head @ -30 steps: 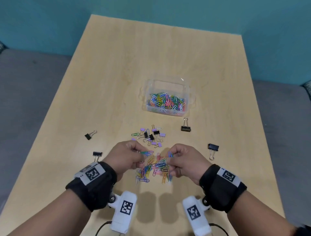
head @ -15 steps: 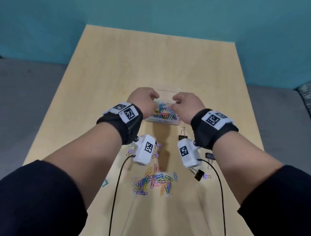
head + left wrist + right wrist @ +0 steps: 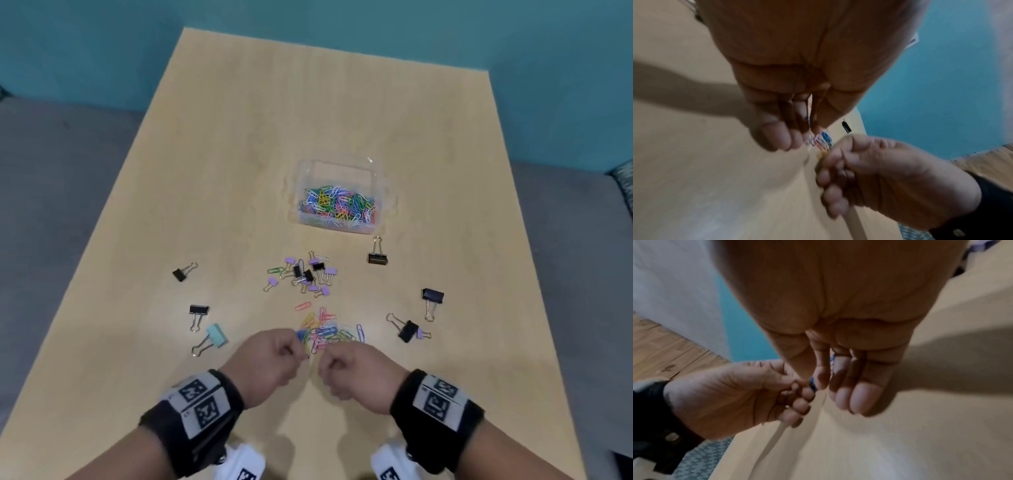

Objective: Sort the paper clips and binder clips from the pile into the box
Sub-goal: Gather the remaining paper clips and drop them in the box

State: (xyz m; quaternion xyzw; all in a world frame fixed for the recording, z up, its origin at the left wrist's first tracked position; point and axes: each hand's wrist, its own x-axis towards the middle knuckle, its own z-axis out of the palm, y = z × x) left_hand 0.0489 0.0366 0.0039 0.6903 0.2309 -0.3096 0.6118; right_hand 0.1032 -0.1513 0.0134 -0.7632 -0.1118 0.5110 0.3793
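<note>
Coloured wire paper clips [image 3: 325, 330] lie in a loose pile near the front of the surface [image 3: 239, 137], and both hands sit at the pile's near edge. The left hand [image 3: 270, 363] has its fingers [image 3: 777, 138] curled in toward the thumb, and a blue clip shows at their tips in the right wrist view, so it appears to be pinching one or a few. The right hand [image 3: 352, 375] is curled the same way just beside it; a sliver of blue shows between its fingers [image 3: 849, 395], but whether they actually grip a clip I cannot tell. Working the pile from both sides at once probably lets each hand gather a pinch for the same trip.

Beyond the pile, a cluster of small purple and black binder clips [image 3: 308, 272] lies mixed with a few stray paper clips. Further back stands the clear plastic box [image 3: 383, 205], already holding a thick layer of coloured paper clips, so the paper-clip sorting looks well along while the binder clips remain out. Larger black binder clips are scattered well apart on both sides, with one mint binder clip [image 3: 216, 335] at the left.

Everything rests on pale wood laminate. Grey flooring runs along both sides, and a teal wall [image 3: 102, 51] rises behind.
</note>
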